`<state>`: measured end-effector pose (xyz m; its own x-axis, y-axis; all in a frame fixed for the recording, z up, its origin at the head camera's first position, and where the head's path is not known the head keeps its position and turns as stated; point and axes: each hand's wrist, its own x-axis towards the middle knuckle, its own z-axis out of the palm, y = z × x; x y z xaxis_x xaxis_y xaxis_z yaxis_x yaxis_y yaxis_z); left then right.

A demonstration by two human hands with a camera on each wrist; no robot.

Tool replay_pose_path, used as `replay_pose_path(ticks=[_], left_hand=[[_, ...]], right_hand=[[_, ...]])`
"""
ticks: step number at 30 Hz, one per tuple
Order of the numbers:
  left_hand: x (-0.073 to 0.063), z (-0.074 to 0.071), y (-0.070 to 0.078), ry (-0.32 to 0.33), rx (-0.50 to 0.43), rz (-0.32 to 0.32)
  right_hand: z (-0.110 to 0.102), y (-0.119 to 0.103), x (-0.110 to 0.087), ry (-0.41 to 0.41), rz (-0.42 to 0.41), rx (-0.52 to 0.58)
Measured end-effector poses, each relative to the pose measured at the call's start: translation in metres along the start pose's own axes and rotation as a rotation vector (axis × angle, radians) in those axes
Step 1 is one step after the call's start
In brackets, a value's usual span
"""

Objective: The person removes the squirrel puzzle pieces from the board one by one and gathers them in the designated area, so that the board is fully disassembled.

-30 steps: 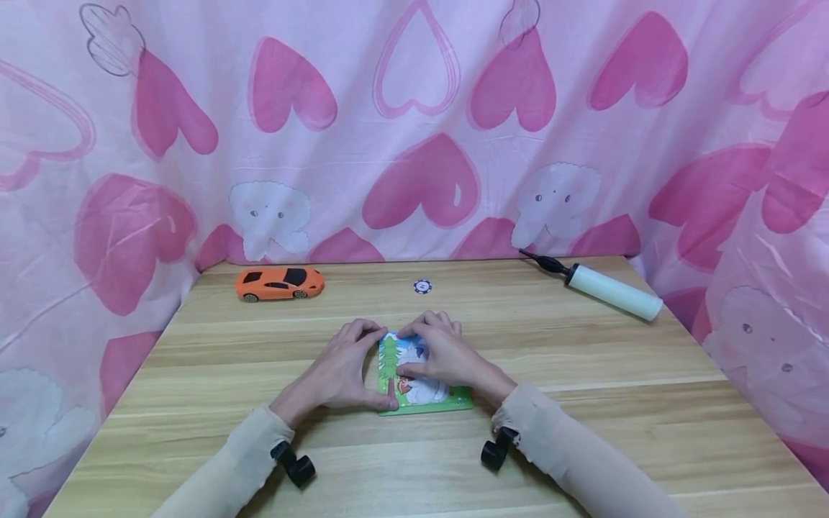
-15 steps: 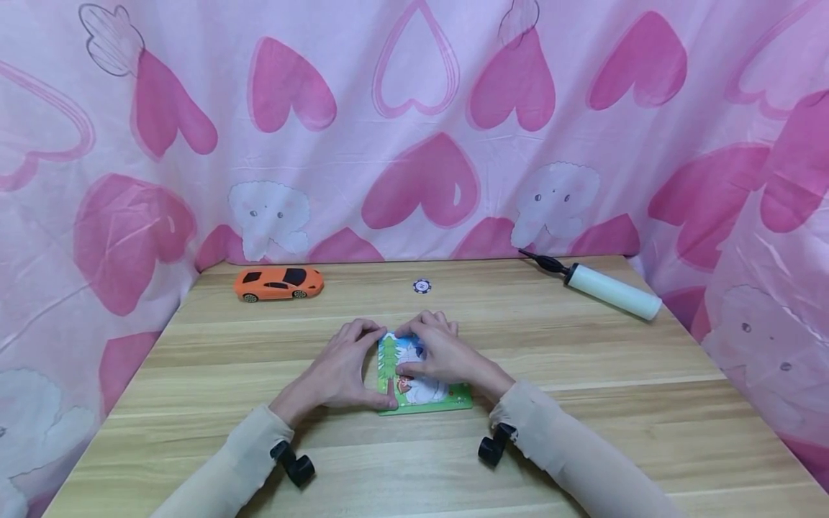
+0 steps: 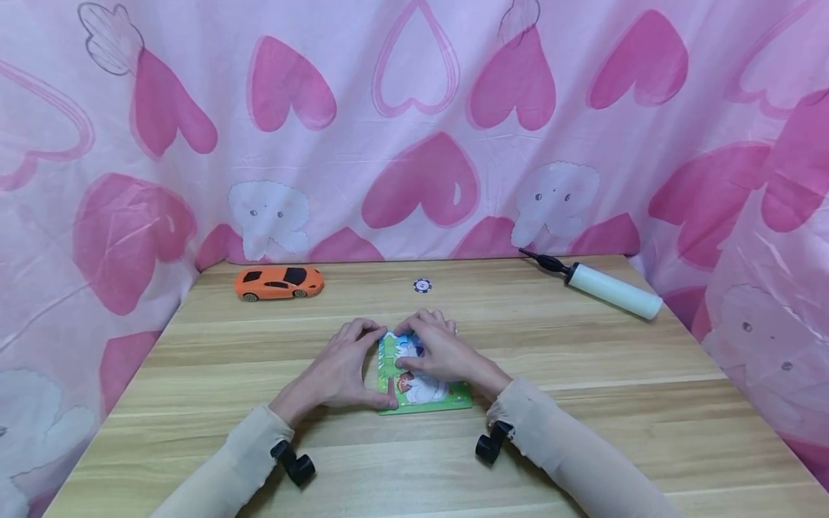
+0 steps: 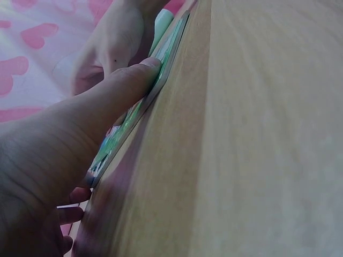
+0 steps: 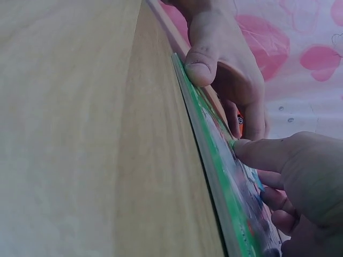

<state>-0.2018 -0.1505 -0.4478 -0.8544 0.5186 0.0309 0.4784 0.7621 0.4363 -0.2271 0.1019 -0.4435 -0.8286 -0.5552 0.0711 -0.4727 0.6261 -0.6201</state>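
Note:
A small jigsaw puzzle (image 3: 424, 392) with a green border and a cartoon picture lies flat on the wooden table. My left hand (image 3: 343, 367) grips its left side, thumb on the lower left corner and fingertips at the upper left corner. The left wrist view shows that thumb (image 4: 123, 88) laid over the puzzle's edge. Over the picture's upper middle, my right hand (image 3: 440, 349) pinches at a piece with thumb and forefinger; the piece itself is mostly hidden. In the right wrist view the right thumb (image 5: 262, 152) touches the puzzle's face.
An orange toy car (image 3: 278, 283) stands at the back left of the table (image 3: 259, 360). A blue and white round chip (image 3: 422, 285) lies behind the hands. The hand pump (image 3: 609, 289) rests at the back right. A pink heart-patterned curtain (image 3: 421, 180) surrounds the table.
My right hand has shifted slightly left and its thumb a little upward on the puzzle. The green tree part of the picture beside it looks altered. My left hand stays in place.

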Motion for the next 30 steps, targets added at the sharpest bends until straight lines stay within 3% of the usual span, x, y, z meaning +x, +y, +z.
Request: replay_pose_path(ticks=[21, 30], left_hand=[[-0.005, 0.002, -0.001, 0.042, -0.017, 0.031], [-0.005, 0.003, -0.002, 0.022, -0.007, 0.033]], right_hand=[[-0.002, -0.003, 0.002, 0.030, 0.018, 0.006], [-0.011, -0.002, -0.001, 0.044, 0.012, 0.003]])
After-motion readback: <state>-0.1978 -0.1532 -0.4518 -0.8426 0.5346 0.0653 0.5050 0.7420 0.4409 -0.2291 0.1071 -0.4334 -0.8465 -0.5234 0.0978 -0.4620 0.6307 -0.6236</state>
